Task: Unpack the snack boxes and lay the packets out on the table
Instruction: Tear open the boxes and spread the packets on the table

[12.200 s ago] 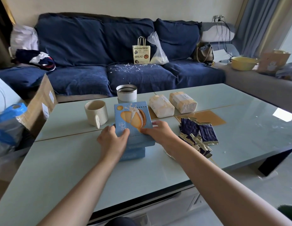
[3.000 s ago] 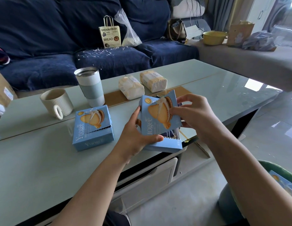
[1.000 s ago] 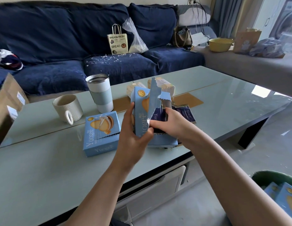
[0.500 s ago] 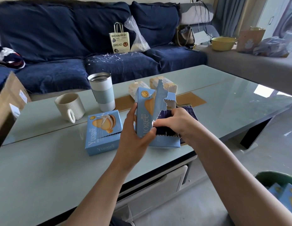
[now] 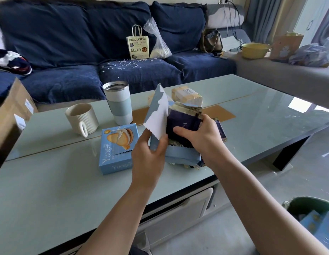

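Observation:
My left hand [image 5: 150,159] grips a torn-open light blue snack box [image 5: 157,115], its ripped flap standing up with the white inside showing. My right hand [image 5: 198,137] is closed on a stack of dark navy packets [image 5: 182,124] that sticks halfway out of that box. Under my hands another blue box [image 5: 182,156] lies flat on the glass table [image 5: 49,190]. A closed blue Yuogee box [image 5: 117,150] rests to the left. More navy packets [image 5: 221,131] lie behind my right hand, mostly hidden.
A ribbed cream mug [image 5: 81,119] and a steel tumbler [image 5: 118,103] stand at the back left. A wrapped pale pack [image 5: 186,95] sits behind the box. A green bin [image 5: 307,205] with blue boxes is at the lower right. A cardboard carton [image 5: 11,111] is at the left edge.
The box's flap has swung wider open and my right hand has drawn the navy packets further out of it. The boxes on the table have not moved.

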Demonstrator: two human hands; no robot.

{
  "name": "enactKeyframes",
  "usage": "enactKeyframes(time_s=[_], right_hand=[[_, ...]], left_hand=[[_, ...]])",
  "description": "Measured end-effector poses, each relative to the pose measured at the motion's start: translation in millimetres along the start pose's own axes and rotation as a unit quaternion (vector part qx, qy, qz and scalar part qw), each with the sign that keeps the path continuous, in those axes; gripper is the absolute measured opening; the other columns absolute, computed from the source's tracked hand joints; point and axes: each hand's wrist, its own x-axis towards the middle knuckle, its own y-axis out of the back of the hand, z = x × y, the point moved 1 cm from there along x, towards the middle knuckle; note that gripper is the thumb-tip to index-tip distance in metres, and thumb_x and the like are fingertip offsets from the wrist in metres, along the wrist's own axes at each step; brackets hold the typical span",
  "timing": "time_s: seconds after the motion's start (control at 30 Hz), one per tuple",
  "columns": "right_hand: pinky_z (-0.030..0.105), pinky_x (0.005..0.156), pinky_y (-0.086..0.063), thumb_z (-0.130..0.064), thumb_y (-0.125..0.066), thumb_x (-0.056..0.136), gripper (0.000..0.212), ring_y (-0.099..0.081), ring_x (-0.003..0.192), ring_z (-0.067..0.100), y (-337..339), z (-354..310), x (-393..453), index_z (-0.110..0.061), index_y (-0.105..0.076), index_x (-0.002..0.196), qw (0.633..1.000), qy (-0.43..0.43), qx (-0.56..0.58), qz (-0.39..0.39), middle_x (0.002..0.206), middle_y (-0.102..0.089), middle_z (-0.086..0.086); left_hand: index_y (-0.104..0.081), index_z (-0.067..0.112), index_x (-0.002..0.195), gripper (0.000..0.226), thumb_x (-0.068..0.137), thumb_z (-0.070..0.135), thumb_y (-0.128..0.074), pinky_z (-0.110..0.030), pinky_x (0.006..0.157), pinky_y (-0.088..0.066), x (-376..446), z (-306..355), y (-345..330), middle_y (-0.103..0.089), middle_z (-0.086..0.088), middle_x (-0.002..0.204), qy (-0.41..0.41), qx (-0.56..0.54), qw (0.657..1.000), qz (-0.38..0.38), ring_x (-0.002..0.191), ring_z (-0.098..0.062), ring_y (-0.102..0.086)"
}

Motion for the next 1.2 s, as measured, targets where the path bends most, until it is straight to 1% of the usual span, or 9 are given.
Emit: enactKeyframes(time_s=[0.13,0.33,0.43,0.53,0.6,0.77,0.93,1.07,1.2], right_hand=[[0.028,0.080,-0.050,-0.022,-0.086,0.069,0.048,-0.066,0.094,0.015,1,-3,2,-0.017,-0.060,0.108,0.999,0.022,0.002,0.041,0.100,-0.069,-0.004],[0.033,0.087,-0.052,-0.023,-0.083,0.071,0.051,-0.065,0.096,0.009,-5,-4,2,-0.020,-0.051,0.111,0.996,0.037,0.082,0.022,0.101,-0.067,-0.009],[0.053,0.087,-0.057,-0.018,-0.081,0.071,0.055,-0.071,0.098,0.027,-5,-7,10,-0.012,-0.056,0.119,0.963,-0.025,0.266,0.008,0.108,-0.073,0.009],[0.056,0.084,-0.056,-0.004,-0.072,0.084,0.037,-0.073,0.090,0.030,-1,-10,25,-0.007,-0.060,0.120,0.927,-0.140,0.348,-0.017,0.103,-0.074,0.014],[0.056,0.082,-0.056,-0.002,-0.070,0.085,0.037,-0.072,0.089,0.031,-4,-9,36,-0.006,-0.060,0.121,0.931,-0.180,0.317,-0.032,0.101,-0.074,0.015],[0.055,0.080,-0.057,0.004,-0.073,0.079,0.042,-0.072,0.088,0.034,-34,-4,63,-0.002,-0.057,0.118,0.951,-0.228,0.195,-0.078,0.103,-0.071,0.019],[0.058,0.073,-0.059,-0.015,-0.085,0.049,0.064,-0.072,0.085,0.033,-68,12,91,-0.004,-0.062,0.108,0.971,-0.183,-0.009,-0.155,0.098,-0.072,0.017],[0.046,0.076,-0.060,-0.017,-0.085,0.061,0.049,-0.069,0.093,0.033,-87,8,97,-0.003,-0.060,0.100,0.967,-0.166,-0.111,-0.158,0.103,-0.068,0.019],[0.029,0.059,-0.045,-0.034,-0.080,0.074,0.050,-0.058,0.083,0.024,-85,-6,92,-0.002,-0.057,0.105,0.943,-0.061,-0.292,-0.147,0.087,-0.059,0.008]], left_hand=[[-0.063,0.028,0.121,0.028,0.093,0.031,-0.061,-0.001,0.067,-0.038,10,-3,8,-0.066,0.022,0.095,0.005,0.007,1.000,0.024,0.087,0.013,-0.058],[-0.059,0.031,0.129,0.039,0.091,0.038,-0.063,-0.010,0.078,-0.046,16,-11,13,-0.069,0.013,0.112,0.029,-0.013,0.999,0.020,0.097,0.002,-0.062],[-0.055,0.027,0.135,0.047,0.090,0.037,-0.063,-0.032,0.094,-0.051,23,-17,19,-0.065,0.007,0.124,0.039,-0.012,0.997,0.068,0.112,-0.012,-0.060],[-0.054,0.023,0.136,0.048,0.091,0.035,-0.063,-0.028,0.095,-0.047,29,-14,29,-0.063,0.003,0.127,0.031,0.005,0.989,0.144,0.115,-0.016,-0.058],[-0.054,0.020,0.136,0.048,0.090,0.032,-0.064,-0.024,0.093,-0.044,33,-14,36,-0.065,0.003,0.125,0.027,0.011,0.982,0.189,0.114,-0.016,-0.059],[-0.052,0.019,0.137,0.060,0.083,0.042,-0.063,-0.037,0.105,-0.044,39,-21,47,-0.061,0.003,0.132,0.037,0.003,0.973,0.228,0.121,-0.016,-0.056],[-0.053,0.018,0.137,0.051,0.089,0.030,-0.066,-0.032,0.102,-0.043,42,-25,52,-0.062,0.003,0.130,0.049,0.023,0.972,0.229,0.120,-0.016,-0.056],[-0.055,0.017,0.134,0.049,0.089,0.030,-0.067,-0.021,0.091,-0.040,43,-28,56,-0.064,0.004,0.123,0.051,0.037,0.973,0.224,0.112,-0.014,-0.057],[-0.058,0.020,0.129,0.042,0.089,0.029,-0.066,-0.018,0.082,-0.036,43,-29,58,-0.059,0.013,0.105,0.055,0.040,0.973,0.220,0.096,-0.007,-0.053]])
